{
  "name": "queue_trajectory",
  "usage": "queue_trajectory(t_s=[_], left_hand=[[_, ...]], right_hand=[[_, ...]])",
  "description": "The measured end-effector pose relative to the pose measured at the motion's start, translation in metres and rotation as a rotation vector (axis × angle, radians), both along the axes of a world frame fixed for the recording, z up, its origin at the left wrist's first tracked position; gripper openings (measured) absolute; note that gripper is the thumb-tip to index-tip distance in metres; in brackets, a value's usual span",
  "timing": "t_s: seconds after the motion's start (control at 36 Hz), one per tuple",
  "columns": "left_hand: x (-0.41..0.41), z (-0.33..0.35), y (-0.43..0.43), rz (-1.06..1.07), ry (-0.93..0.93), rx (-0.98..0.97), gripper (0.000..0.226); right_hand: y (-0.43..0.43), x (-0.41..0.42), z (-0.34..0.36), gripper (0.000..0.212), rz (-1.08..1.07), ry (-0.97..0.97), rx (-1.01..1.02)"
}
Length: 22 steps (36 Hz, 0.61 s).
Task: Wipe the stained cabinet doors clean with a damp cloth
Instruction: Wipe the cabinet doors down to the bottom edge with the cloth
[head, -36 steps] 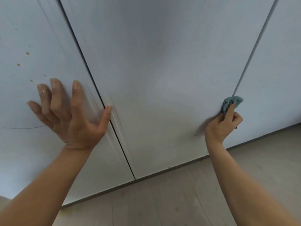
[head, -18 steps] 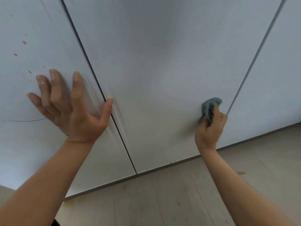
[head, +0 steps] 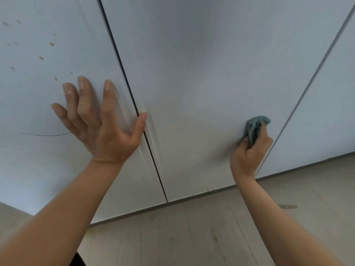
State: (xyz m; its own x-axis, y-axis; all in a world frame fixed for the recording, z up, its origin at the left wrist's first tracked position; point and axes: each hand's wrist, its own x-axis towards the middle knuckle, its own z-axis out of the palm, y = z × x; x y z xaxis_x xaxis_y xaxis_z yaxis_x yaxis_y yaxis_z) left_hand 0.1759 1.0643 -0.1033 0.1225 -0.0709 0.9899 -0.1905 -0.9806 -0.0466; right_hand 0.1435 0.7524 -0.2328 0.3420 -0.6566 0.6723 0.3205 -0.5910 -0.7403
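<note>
Your right hand (head: 249, 152) is hiding most of the blue-green cloth (head: 256, 124). Only a bunched end is showing above your curled fingers, and whether it is damp is impossible to tell. The tops of all three cabinet doors are running out of frame, and your forearms are cut off at the lower edge. The yellow-brown stains (head: 51, 44) on the left door (head: 28, 169) are blurring toward the upper corner, so you cannot count them. A thin dark curved line (head: 46, 134) is passing behind your left hand (head: 103, 129). That hand is spreading wide and holding nothing, with its fingertips against the left door and its thumb reaching across the gap to the middle door (head: 192, 83).

A second ago you were pressing the cloth on the seam beside the right door (head: 326, 102). Now you are gripping it against the middle door, just left of that seam. Your left hand is staying where it was.
</note>
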Motion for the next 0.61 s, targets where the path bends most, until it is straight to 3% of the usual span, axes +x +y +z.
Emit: queue_trajectory(t_s=[0.06, 0.14, 0.31, 0.36, 0.47, 0.61], left_hand=[[0.000, 0.000, 0.000, 0.008, 0.006, 0.000, 0.083], [-0.001, -0.001, 0.001, 0.017, 0.011, -0.004, 0.082], [0.000, 0.000, 0.002, 0.013, -0.005, 0.013, 0.081], [0.000, 0.000, 0.001, 0.014, -0.005, 0.010, 0.081], [0.002, -0.001, 0.001, 0.009, 0.012, 0.002, 0.081], [0.002, -0.001, 0.002, -0.002, 0.014, -0.008, 0.080]], right_hand=[[0.013, 0.007, 0.004, 0.056, -0.024, -0.029, 0.084], [0.042, 0.011, -0.005, 0.053, 0.000, -0.023, 0.040], [0.060, -0.003, -0.035, 0.045, 0.194, -0.003, -0.519], [0.053, -0.005, -0.031, 0.051, 0.186, 0.008, -0.395], [0.052, -0.001, -0.004, 0.066, 0.050, 0.021, 0.107], [0.068, 0.006, 0.008, 0.072, 0.007, 0.004, 0.171]])
